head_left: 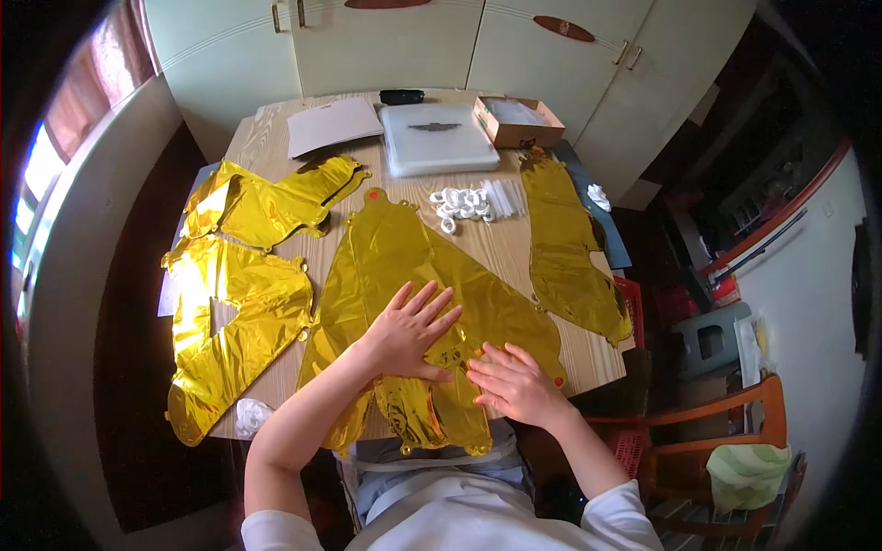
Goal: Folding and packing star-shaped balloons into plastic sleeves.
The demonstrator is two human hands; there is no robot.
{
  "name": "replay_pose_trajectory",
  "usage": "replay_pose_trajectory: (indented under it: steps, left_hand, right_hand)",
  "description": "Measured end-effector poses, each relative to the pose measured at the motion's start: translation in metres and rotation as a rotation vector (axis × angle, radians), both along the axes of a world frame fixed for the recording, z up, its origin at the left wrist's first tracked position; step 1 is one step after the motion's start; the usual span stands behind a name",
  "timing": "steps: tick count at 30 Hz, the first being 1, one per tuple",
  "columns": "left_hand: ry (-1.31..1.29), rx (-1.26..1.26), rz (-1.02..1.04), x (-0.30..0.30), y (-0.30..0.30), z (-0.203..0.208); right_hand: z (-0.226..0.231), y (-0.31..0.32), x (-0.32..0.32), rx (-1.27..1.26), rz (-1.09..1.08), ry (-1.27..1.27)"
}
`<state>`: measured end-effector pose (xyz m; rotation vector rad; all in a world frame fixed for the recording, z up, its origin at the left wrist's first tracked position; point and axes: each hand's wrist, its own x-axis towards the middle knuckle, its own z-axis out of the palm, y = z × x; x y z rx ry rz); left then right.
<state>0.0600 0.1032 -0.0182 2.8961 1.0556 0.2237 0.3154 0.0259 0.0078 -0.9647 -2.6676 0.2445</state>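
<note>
A large gold foil balloon [386,248], flat and without air, lies across the middle of the table, and its near part hangs over the front edge. My left hand [413,331] rests on it with fingers spread and palm down. To the right of that, my right hand [519,381] lies on the same foil, its fingers stretched out. Neither hand grips anything. Creased folds of gold foil [413,413] bunch up below the hands at the table edge.
More flat gold foil balloons lie at the left [239,303] and right [565,239]. White ribbon coils [459,204] and clear tubes [505,197] sit farther back. Behind them are grey card sheets [335,127], clear plastic sleeves [436,151] and a cardboard box [524,133]. A wooden chair [772,413] stands right.
</note>
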Motion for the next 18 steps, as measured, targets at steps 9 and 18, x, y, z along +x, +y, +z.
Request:
replay_pose_trajectory:
  steps: [9, 18]
  left_hand:
    - [-0.006, -0.005, -0.008, -0.001, -0.001, 0.001]
    - [-0.016, -0.006, -0.002, 0.0, 0.0, 0.001]
  right_hand:
    - [-0.005, 0.022, -0.008, -0.002, 0.052, -0.032]
    - [-0.008, 0.038, -0.004, -0.024, 0.035, -0.165]
